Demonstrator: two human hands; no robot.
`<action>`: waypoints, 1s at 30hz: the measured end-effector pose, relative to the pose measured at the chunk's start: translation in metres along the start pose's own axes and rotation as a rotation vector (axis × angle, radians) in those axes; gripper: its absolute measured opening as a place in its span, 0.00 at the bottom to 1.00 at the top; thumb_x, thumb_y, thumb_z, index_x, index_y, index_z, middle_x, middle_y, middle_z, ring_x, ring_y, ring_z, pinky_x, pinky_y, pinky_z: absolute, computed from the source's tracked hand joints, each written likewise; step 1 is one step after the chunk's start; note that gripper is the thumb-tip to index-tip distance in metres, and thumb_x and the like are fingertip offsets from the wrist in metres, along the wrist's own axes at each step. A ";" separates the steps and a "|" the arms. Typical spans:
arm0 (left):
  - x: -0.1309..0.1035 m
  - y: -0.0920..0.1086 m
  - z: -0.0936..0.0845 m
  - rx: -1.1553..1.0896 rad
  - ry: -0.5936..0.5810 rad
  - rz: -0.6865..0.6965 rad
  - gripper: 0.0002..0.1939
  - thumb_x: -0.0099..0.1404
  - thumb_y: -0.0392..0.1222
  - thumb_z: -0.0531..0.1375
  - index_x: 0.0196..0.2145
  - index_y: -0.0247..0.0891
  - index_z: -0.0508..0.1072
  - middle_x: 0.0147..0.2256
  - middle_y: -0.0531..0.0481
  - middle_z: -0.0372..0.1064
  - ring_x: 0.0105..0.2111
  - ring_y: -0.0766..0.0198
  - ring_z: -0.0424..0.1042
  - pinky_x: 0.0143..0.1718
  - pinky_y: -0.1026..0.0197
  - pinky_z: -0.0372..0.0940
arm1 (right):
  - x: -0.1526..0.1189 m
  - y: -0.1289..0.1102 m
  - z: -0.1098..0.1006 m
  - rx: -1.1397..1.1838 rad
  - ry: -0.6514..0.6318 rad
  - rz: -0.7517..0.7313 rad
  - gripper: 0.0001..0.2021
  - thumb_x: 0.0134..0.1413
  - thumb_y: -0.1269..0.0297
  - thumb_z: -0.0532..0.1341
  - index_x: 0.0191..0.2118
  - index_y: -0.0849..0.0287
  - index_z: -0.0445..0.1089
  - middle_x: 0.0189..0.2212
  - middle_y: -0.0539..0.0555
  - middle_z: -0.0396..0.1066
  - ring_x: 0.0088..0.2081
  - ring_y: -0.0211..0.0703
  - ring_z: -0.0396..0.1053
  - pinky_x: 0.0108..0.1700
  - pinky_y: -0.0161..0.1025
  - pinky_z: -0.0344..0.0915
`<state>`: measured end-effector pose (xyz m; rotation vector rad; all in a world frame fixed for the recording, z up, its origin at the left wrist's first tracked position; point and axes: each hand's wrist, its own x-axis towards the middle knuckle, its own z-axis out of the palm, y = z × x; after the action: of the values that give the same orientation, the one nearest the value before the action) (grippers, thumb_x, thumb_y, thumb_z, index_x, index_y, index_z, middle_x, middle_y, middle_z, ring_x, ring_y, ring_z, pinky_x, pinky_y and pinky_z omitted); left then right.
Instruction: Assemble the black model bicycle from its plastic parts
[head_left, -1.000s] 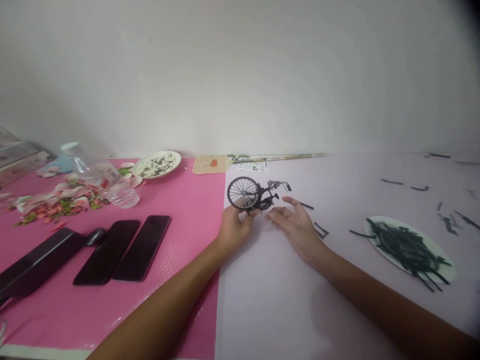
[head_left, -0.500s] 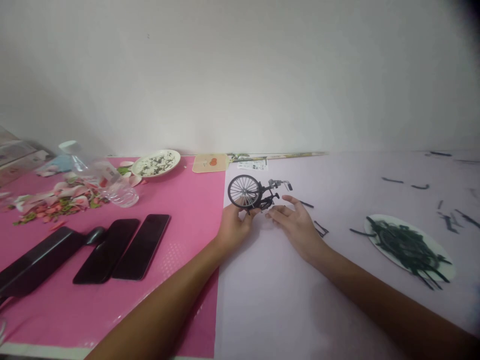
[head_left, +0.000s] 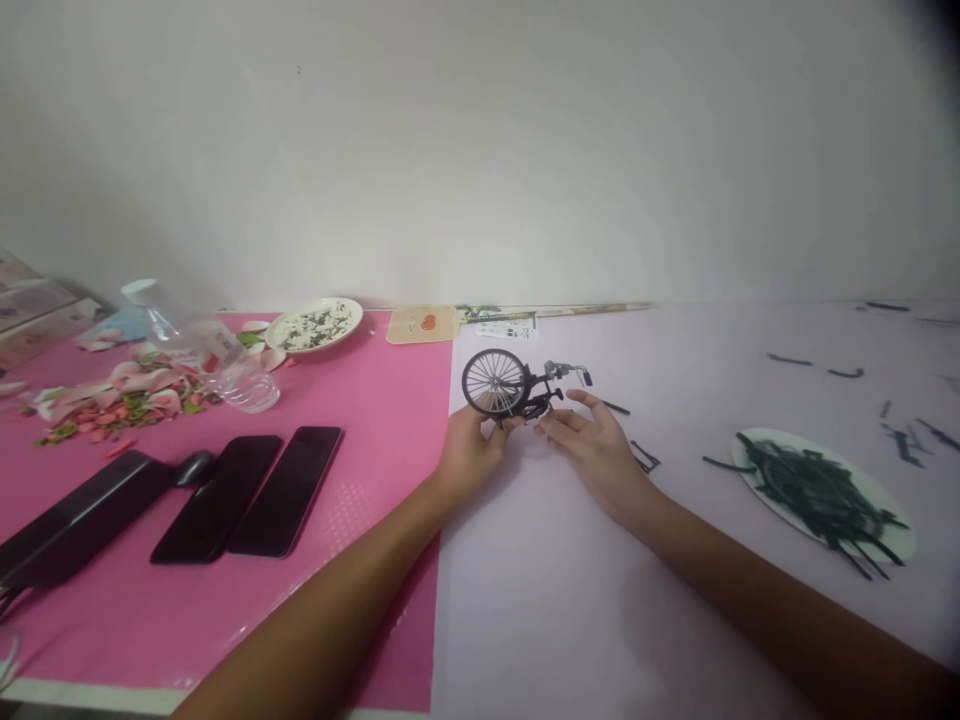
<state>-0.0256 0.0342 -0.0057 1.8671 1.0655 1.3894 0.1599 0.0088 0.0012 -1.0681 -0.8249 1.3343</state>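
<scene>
A small black model bicycle [head_left: 537,380] with one spoked wheel [head_left: 495,383] and grey handlebars [head_left: 568,370] is held up just above the lilac tabletop. My left hand [head_left: 469,450] grips it from below, at the underside near the wheel. The fingertips of my right hand [head_left: 589,445] are pinched together against the lower frame, its index finger raised. Whatever lies between those fingertips is too small to make out. Close behind the right hand rest a thin black rod [head_left: 616,408] and a small black frame-shaped part [head_left: 645,458].
On the right, a white plate [head_left: 909,545] carries a heap of dark plastic parts, with several loose pieces around it. Two phones [head_left: 285,490], a black device [head_left: 82,515], a tilted plastic bottle [head_left: 202,345], petals [head_left: 142,390] and a bowl [head_left: 281,335] occupy the pink left side.
The whole view has shifted slightly. Both hands keep nearly the same hold on the model bicycle, and little else differs.
</scene>
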 end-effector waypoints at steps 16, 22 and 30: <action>0.000 -0.007 0.001 -0.029 -0.009 -0.009 0.08 0.70 0.35 0.62 0.44 0.38 0.80 0.45 0.44 0.82 0.47 0.54 0.80 0.51 0.55 0.71 | -0.001 -0.005 0.003 -0.066 0.014 0.037 0.31 0.41 0.58 0.80 0.47 0.52 0.64 0.36 0.51 0.79 0.37 0.44 0.76 0.37 0.40 0.63; 0.000 -0.008 0.001 -0.051 0.001 -0.044 0.09 0.70 0.37 0.62 0.47 0.38 0.79 0.47 0.42 0.82 0.46 0.54 0.80 0.49 0.55 0.72 | 0.001 0.002 -0.001 -0.157 -0.020 -0.035 0.24 0.45 0.55 0.79 0.46 0.54 0.71 0.37 0.53 0.78 0.37 0.45 0.76 0.33 0.39 0.62; -0.001 -0.005 0.001 -0.056 0.009 -0.093 0.10 0.70 0.36 0.62 0.48 0.37 0.79 0.47 0.41 0.81 0.47 0.53 0.80 0.50 0.55 0.72 | -0.002 0.000 -0.002 -0.170 -0.003 -0.058 0.29 0.43 0.54 0.79 0.49 0.53 0.69 0.35 0.53 0.78 0.34 0.45 0.76 0.26 0.36 0.60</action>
<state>-0.0263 0.0362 -0.0105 1.7502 1.0927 1.3618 0.1614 0.0062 0.0004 -1.1659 -0.9777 1.2341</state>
